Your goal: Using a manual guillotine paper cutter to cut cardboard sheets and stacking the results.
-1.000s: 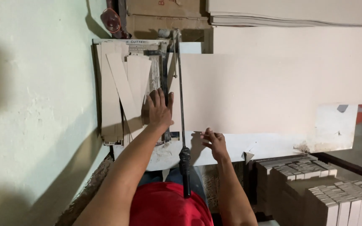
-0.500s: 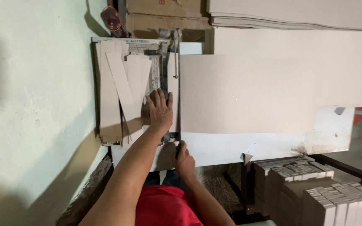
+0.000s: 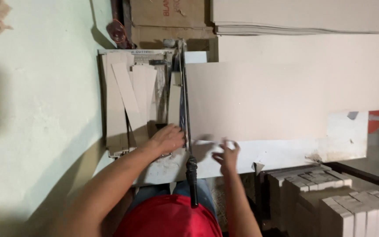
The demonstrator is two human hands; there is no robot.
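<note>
A lever paper cutter lies on a white table (image 3: 286, 153). Its long blade arm (image 3: 184, 101) is down flat, with the black handle (image 3: 192, 175) pointing toward me. My left hand (image 3: 167, 139) rests on the cutter bed just left of the blade, fingers curled over the near end of a narrow beige strip (image 3: 174, 103). My right hand (image 3: 227, 154) is blurred. It hovers with fingers apart at the near edge of a large beige board sheet (image 3: 286, 96) that lies right of the blade. It is off the handle and holds nothing.
Several cut beige strips (image 3: 128, 96) are piled on the left of the cutter bed. A pale green wall (image 3: 36, 114) runs along the left. Brown cartons (image 3: 172, 17) and stacked sheets (image 3: 303, 17) stand behind. Bundles of cut strips (image 3: 338, 202) stand at lower right.
Half a second ago my right hand gripped the cutter handle. Now it has let go and moved right to the sheet's edge. My left hand slid toward me along the blade.
</note>
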